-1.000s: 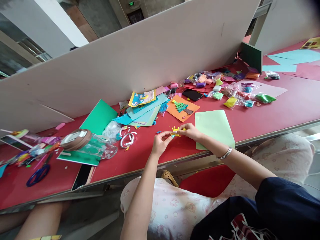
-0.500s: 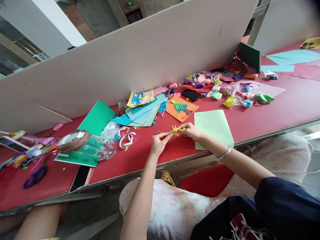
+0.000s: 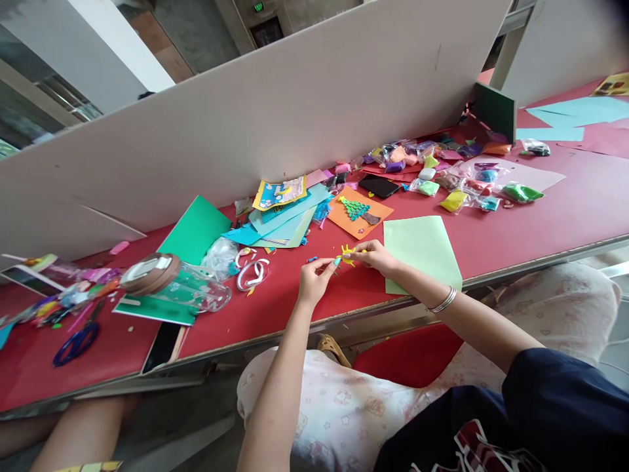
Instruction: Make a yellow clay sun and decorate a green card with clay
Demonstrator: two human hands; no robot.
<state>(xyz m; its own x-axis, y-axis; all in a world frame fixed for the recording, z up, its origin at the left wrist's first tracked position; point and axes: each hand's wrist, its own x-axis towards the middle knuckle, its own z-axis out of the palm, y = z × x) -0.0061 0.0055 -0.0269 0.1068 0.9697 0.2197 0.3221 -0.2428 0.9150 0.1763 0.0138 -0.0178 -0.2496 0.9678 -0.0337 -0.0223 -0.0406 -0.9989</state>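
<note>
A small yellow clay sun [image 3: 348,254] with thin rays is pinched between the thumb and fingers of my right hand [image 3: 377,257], above the red table. My left hand [image 3: 316,280] is closed in a pinch, its fingertips right beside the sun's left edge. Whatever sits between those fingertips is too small to make out. Just behind the hands lies an orange card [image 3: 348,226] bearing a green clay tree with a brown trunk. A pale green sheet [image 3: 425,246] lies partly beneath my right wrist.
Bagged coloured clay [image 3: 455,200] and a black phone [image 3: 378,186] lie along the white partition [image 3: 304,98]. To the left are stacked papers [image 3: 289,219], a clear jar [image 3: 196,288] on its side, a green board [image 3: 196,226] and blue scissors [image 3: 76,344]. Another person's leg [image 3: 83,436] shows at lower left.
My left fingertips have drawn slightly back from the sun, which stays in my right hand. The whole view has shifted a little.
</note>
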